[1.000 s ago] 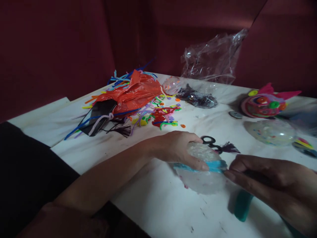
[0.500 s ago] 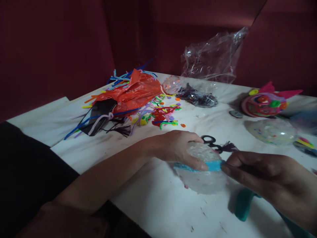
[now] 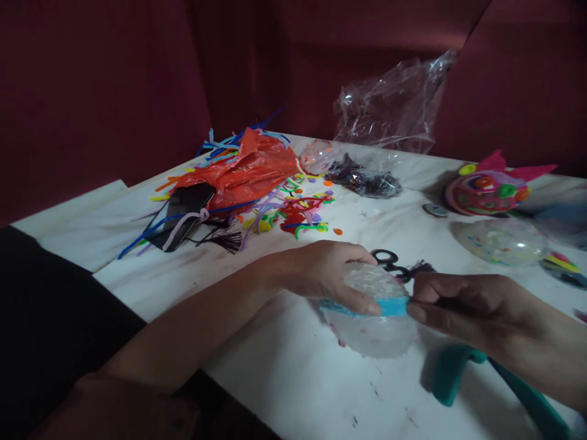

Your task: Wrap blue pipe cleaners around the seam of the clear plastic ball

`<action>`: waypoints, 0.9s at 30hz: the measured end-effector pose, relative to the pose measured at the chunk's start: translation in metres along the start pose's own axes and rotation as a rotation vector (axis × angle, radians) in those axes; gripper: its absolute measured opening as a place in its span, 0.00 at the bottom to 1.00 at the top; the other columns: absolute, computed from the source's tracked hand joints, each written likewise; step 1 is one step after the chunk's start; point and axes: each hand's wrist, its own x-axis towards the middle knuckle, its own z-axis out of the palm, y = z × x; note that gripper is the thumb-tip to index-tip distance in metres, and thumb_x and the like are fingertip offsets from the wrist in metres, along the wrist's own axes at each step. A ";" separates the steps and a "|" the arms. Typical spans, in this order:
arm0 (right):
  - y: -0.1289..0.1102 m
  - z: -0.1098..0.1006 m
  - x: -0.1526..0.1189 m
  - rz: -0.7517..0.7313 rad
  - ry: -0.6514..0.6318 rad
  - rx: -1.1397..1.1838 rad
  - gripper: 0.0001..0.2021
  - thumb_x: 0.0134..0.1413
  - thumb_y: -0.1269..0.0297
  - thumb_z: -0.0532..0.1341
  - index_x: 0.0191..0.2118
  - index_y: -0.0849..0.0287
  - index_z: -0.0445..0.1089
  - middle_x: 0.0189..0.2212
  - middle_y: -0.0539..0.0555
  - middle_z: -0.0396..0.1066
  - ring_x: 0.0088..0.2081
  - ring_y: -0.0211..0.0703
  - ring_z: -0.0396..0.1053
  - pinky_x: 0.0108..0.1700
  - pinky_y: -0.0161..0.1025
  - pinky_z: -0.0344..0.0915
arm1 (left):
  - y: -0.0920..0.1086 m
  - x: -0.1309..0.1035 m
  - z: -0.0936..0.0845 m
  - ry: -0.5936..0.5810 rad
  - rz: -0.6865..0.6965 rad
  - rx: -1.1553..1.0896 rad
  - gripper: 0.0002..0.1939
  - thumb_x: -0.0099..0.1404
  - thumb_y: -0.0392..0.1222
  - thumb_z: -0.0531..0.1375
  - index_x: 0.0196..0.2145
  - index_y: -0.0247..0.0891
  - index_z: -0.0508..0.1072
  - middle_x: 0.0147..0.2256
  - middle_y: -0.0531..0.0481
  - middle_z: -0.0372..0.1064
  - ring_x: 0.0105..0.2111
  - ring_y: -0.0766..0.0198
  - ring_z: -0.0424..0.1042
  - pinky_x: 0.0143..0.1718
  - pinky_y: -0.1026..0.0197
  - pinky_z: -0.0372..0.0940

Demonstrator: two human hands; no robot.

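My left hand [image 3: 332,275] is wrapped over the top and side of a clear, rough-surfaced plastic ball [image 3: 378,339], its thumb pressing on a light blue strip [image 3: 392,306] that runs around the ball's middle. At the strip's right end, my right hand [image 3: 463,308] closes in a pinch on it, close against the ball. Just beyond the ball lie black-handled scissors [image 3: 398,272], partly hidden by it and my left fingers. A dark tassel [image 3: 420,267] is beside them. Below my right hand rests a teal, curved tool [image 3: 447,376], partly covered by my forearm.
At the back left, a red plastic bag [image 3: 257,165] lies among pipe cleaners, a black graduation cap [image 3: 188,211] and colourful pieces. Clear packaging [image 3: 389,110] stands behind. To the right are a decorated pink ball [image 3: 486,192] and another clear ball [image 3: 504,240].
My right hand and wrist have shifted slightly, uncovering more of the teal tool. The left hand keeps its hold on the ball, and the strip looks much the same.
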 end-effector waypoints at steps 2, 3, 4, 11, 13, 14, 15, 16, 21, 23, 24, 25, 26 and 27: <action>0.001 -0.001 0.001 -0.008 -0.024 0.006 0.32 0.62 0.36 0.59 0.26 0.65 0.67 0.24 0.55 0.57 0.24 0.42 0.54 0.22 0.26 0.55 | 0.000 0.000 0.000 -0.004 -0.006 -0.007 0.32 0.47 0.50 0.66 0.49 0.37 0.67 0.45 0.46 0.68 0.42 0.60 0.69 0.39 0.61 0.63; 0.001 -0.001 0.002 -0.020 -0.020 0.003 0.30 0.63 0.38 0.58 0.26 0.65 0.67 0.24 0.55 0.57 0.23 0.42 0.55 0.22 0.27 0.55 | 0.000 0.000 0.001 0.000 -0.009 -0.006 0.32 0.47 0.50 0.66 0.49 0.37 0.67 0.45 0.46 0.68 0.42 0.60 0.69 0.39 0.61 0.64; 0.001 -0.002 0.003 -0.029 -0.022 -0.005 0.29 0.63 0.40 0.58 0.26 0.65 0.67 0.24 0.55 0.57 0.23 0.42 0.55 0.22 0.27 0.55 | 0.000 0.000 0.001 0.005 -0.012 -0.006 0.32 0.47 0.51 0.65 0.49 0.37 0.67 0.45 0.46 0.68 0.42 0.60 0.69 0.40 0.60 0.64; -0.010 0.001 0.002 -0.010 -0.046 -0.010 0.24 0.60 0.46 0.57 0.26 0.65 0.66 0.22 0.53 0.56 0.22 0.41 0.53 0.21 0.27 0.53 | 0.003 -0.002 0.001 -0.041 -0.074 -0.105 0.29 0.48 0.49 0.63 0.48 0.37 0.66 0.42 0.46 0.69 0.39 0.60 0.70 0.36 0.59 0.66; -0.014 0.004 0.001 0.039 -0.042 -0.008 0.24 0.58 0.46 0.56 0.24 0.65 0.64 0.22 0.53 0.55 0.22 0.40 0.52 0.22 0.28 0.51 | 0.005 -0.003 0.000 -0.066 -0.079 -0.154 0.28 0.50 0.50 0.62 0.47 0.36 0.66 0.42 0.46 0.69 0.39 0.60 0.70 0.37 0.59 0.66; -0.015 0.005 0.001 0.057 -0.048 -0.013 0.23 0.57 0.47 0.56 0.24 0.65 0.63 0.22 0.53 0.54 0.23 0.40 0.51 0.22 0.28 0.51 | 0.006 -0.003 0.000 -0.077 -0.081 -0.173 0.28 0.51 0.51 0.62 0.47 0.36 0.66 0.41 0.46 0.69 0.39 0.60 0.70 0.37 0.59 0.66; -0.016 0.007 0.001 0.064 -0.056 -0.019 0.23 0.57 0.47 0.55 0.24 0.64 0.63 0.22 0.53 0.55 0.23 0.41 0.52 0.22 0.29 0.51 | 0.007 -0.004 0.000 -0.083 -0.086 -0.183 0.27 0.51 0.51 0.62 0.47 0.36 0.66 0.41 0.46 0.69 0.39 0.61 0.70 0.36 0.59 0.66; -0.016 0.008 0.001 0.067 -0.072 -0.020 0.22 0.56 0.47 0.55 0.25 0.64 0.63 0.23 0.53 0.56 0.24 0.42 0.53 0.22 0.29 0.52 | 0.008 -0.004 -0.001 -0.086 -0.093 -0.183 0.27 0.51 0.50 0.62 0.47 0.36 0.66 0.40 0.46 0.69 0.38 0.61 0.71 0.36 0.59 0.66; -0.016 0.011 0.002 0.076 -0.063 -0.025 0.21 0.56 0.48 0.55 0.26 0.64 0.64 0.24 0.54 0.57 0.25 0.43 0.55 0.20 0.28 0.54 | 0.015 -0.007 -0.002 -0.050 -0.090 -0.046 0.27 0.50 0.47 0.61 0.48 0.35 0.66 0.39 0.47 0.70 0.36 0.63 0.69 0.33 0.62 0.64; -0.017 0.013 0.002 0.050 -0.044 -0.051 0.21 0.56 0.49 0.53 0.25 0.65 0.65 0.23 0.53 0.57 0.22 0.41 0.54 0.20 0.27 0.52 | 0.020 -0.009 -0.003 -0.023 -0.079 0.066 0.27 0.50 0.46 0.61 0.47 0.35 0.66 0.39 0.48 0.69 0.35 0.64 0.69 0.32 0.63 0.63; -0.017 0.014 0.002 0.036 -0.040 -0.058 0.21 0.56 0.50 0.53 0.25 0.65 0.65 0.22 0.53 0.56 0.22 0.40 0.53 0.19 0.27 0.51 | 0.023 -0.010 -0.003 -0.016 -0.074 0.124 0.26 0.49 0.46 0.61 0.47 0.35 0.67 0.39 0.48 0.69 0.35 0.64 0.68 0.32 0.63 0.62; -0.018 0.015 0.002 0.027 -0.039 -0.063 0.21 0.56 0.50 0.52 0.25 0.65 0.65 0.22 0.53 0.56 0.21 0.39 0.53 0.19 0.26 0.51 | 0.025 -0.011 -0.004 -0.011 -0.071 0.179 0.26 0.49 0.45 0.61 0.46 0.35 0.67 0.39 0.48 0.69 0.35 0.64 0.68 0.32 0.64 0.62; -0.019 0.017 0.002 0.021 -0.035 -0.071 0.21 0.55 0.50 0.52 0.25 0.65 0.65 0.21 0.52 0.56 0.20 0.39 0.53 0.18 0.25 0.51 | 0.027 -0.012 -0.005 -0.018 -0.071 0.220 0.26 0.49 0.44 0.61 0.46 0.35 0.67 0.39 0.49 0.69 0.35 0.64 0.68 0.32 0.64 0.61; -0.020 0.018 0.002 0.023 -0.030 -0.082 0.21 0.54 0.50 0.52 0.25 0.65 0.65 0.21 0.52 0.55 0.19 0.38 0.53 0.17 0.25 0.50 | 0.028 -0.013 -0.006 -0.027 -0.067 0.250 0.26 0.49 0.44 0.61 0.46 0.35 0.67 0.39 0.49 0.69 0.35 0.64 0.68 0.32 0.64 0.61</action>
